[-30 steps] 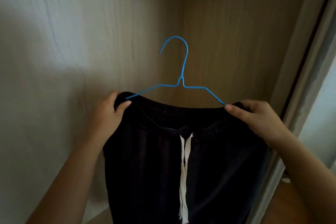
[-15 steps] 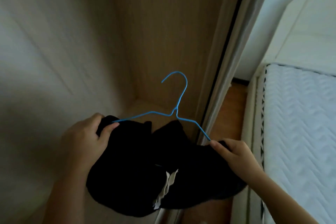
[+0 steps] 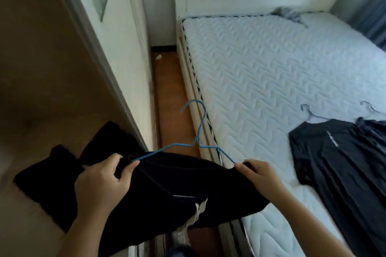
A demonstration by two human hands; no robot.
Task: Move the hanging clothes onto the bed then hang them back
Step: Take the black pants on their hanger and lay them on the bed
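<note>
A: Where r the black shorts (image 3: 167, 179)?
B: On the blue hanger (image 3: 197, 143), just beside the bed (image 3: 261, 69). Left hand (image 3: 104, 181) & right hand (image 3: 258, 174) pinch both ends. Soft, floppy, light, I think.

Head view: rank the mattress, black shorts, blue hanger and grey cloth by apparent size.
1. mattress
2. black shorts, enlarged by nearness
3. blue hanger
4. grey cloth, far off, so true size unsure

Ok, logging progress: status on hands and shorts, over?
Left hand and right hand grip black shorts at blue hanger ends. Not yet laid on bed. Dark shirt lies there.
</note>
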